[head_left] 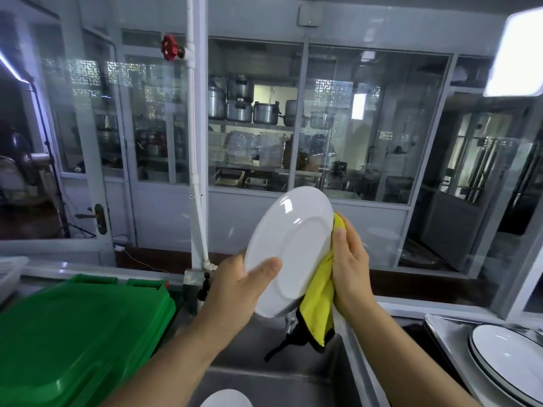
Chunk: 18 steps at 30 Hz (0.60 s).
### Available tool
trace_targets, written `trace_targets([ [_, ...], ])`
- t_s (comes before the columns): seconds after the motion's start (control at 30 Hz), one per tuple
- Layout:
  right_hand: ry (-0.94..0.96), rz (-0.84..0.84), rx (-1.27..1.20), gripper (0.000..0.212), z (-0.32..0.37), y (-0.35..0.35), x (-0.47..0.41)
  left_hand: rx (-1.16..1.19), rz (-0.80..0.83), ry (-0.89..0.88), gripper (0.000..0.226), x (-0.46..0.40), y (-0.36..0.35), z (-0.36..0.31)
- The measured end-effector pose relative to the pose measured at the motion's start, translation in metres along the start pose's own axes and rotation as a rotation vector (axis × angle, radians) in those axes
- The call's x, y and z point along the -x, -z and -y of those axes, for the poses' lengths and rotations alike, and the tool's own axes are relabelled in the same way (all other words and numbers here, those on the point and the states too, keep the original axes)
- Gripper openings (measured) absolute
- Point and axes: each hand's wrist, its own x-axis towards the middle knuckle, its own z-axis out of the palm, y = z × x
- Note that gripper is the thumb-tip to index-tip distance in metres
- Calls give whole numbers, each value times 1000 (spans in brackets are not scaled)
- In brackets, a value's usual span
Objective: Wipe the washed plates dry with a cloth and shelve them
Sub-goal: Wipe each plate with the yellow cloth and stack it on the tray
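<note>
Nearest the camera, bottom edge: top of a white plate (226,398) shows low in the steel sink (317,374); wet or dry cannot be told.
Left foreground: green plastic lid (79,333) lies on the tabletop beside the sink.
Right foreground: stack of dark-rimmed white plates (511,359) sits on a metal tray (440,327); whether already wiped cannot be told.
Left grip: left hand (235,286) grips the lower left rim of the held plate (291,251), thumb across the underside, fingers behind and out of view.
Plate position: held plate is up over the sink, tilted, underside toward the camera, between the two hands.
Right grip: right hand (349,259) holds the yellow cloth (318,301) against the plate's right edge, thumb pressing on the near side; cloth wraps round to the hidden face and hangs down below.
Step in hand (judgement): drying of this one plate, mid-wipe.
Done: nothing can be confirmed as shelved; no destination shelf identified in view.
Left (judgement): finish this plate, shelve it, then at least the plate in the sink.
Far: glass partition (352,127), behind it racks of metal pots (244,104) and trays.
</note>
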Motion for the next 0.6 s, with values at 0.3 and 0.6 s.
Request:
trace_targets([
  [0.3,279,126,399,35,-1,18,-4,2,212,259,23,-27,18,-12],
  [0.6,893,264,818,39,15,-3,-3,-148,174,125,10,-23,-7,-6],
])
